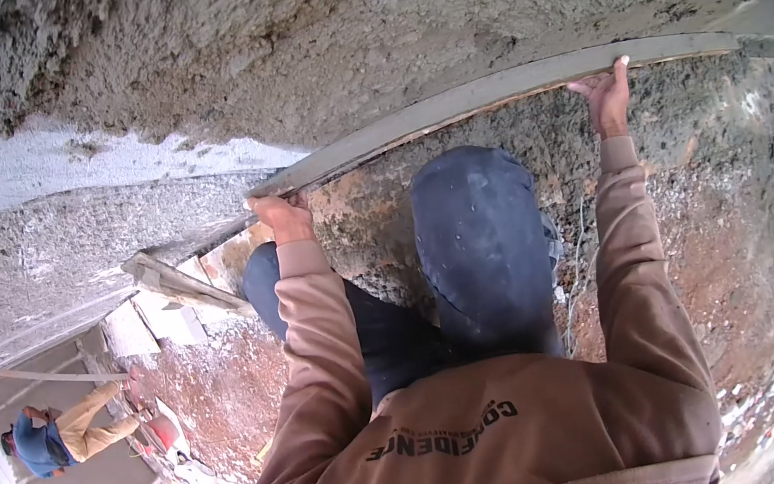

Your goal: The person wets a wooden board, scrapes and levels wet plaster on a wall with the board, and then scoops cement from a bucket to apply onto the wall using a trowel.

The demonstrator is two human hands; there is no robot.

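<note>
A long grey straightedge (475,94) lies along the foot of the rough mortar-covered wall (354,34), looking curved through the lens. My left hand (284,218) grips its left end, with the thumb on the near edge. Toward the other end, my right hand (607,99) is closed around the lower edge, thumb up on the face. Some of the fingers of both hands are hidden beneath the bar. Rough wet-looking mortar rises directly behind the straightedge, and a smoother pale strip (121,162) borders it at the left.
My bent knees (478,228) are close to the straightedge. A wooden board (186,284) leans at the left. Reddish, debris-strewn ground (714,261) surrounds me. Another person (63,435) stands farther off at lower left, near a long pole (59,375).
</note>
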